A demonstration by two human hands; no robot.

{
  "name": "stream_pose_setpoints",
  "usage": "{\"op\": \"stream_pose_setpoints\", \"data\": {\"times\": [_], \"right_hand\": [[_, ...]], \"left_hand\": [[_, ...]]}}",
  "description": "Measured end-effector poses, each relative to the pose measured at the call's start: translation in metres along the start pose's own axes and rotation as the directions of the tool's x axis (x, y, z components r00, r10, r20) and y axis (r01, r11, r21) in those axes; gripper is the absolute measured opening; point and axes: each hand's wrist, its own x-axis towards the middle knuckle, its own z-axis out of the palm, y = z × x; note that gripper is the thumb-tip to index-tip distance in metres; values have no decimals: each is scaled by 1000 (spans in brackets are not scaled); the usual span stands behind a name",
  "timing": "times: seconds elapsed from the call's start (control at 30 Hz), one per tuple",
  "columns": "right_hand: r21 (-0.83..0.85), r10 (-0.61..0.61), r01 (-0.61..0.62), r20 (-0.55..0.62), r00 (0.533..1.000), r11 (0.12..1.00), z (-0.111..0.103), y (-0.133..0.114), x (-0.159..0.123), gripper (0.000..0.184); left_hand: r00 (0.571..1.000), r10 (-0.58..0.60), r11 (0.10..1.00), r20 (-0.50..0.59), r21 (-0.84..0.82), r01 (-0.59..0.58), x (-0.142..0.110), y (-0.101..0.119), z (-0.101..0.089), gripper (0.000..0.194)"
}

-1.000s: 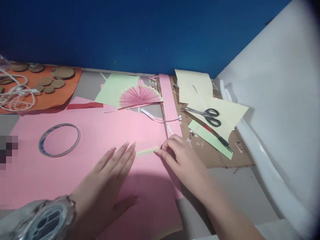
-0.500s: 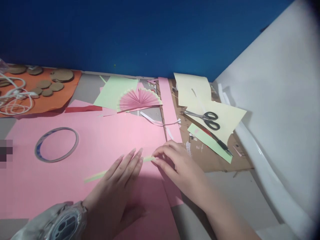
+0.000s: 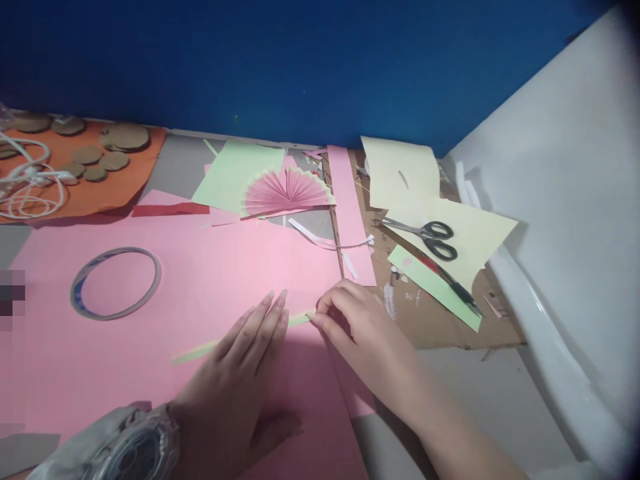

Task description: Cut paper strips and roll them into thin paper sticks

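My left hand [image 3: 250, 360] lies flat with its fingers stretched out, pressing a narrow pale green paper strip [image 3: 196, 352] onto a large pink paper sheet [image 3: 220, 267]. The strip's middle is hidden under those fingers, and its left part sticks out beyond them. At the strip's right end, thumb and index finger of my right hand [image 3: 350, 320] pinch the tip near the sheet's right edge. A ring-shaped roll of tape [image 3: 157, 280] rests on the pink sheet to the left. Behind the hands stands a pleated pink paper fan [image 3: 287, 190] with a pale scalloped rim.
Scissors [image 3: 425, 233] lie on cream paper [image 3: 470, 227] at the right, beside a dark pen [image 3: 463, 297] on a green paper piece [image 3: 410, 273]. Cardboard discs [image 3: 125, 136] and a white cable [image 3: 30, 207] sit on orange paper [image 3: 145, 160]. A blue wall [image 3: 300, 67] closes the back.
The view has shifted slightly, so most things appear a little further right. My left hand still presses the strip, and my right hand keeps its pinch on the end.
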Motion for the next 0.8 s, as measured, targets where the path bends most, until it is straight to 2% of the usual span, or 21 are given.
{"op": "stream_pose_setpoints", "data": {"times": [0.27,0.8], "right_hand": [[-85,-16,17,10,1000,996,4,-1,1,13],[-128,-33,32,-7,999,991,5,0,2,14]], "left_hand": [[998,-60,998,-4,4,60,-2,1,2,97],[998,-66,998,5,1,66,-2,2,2,92]]}}
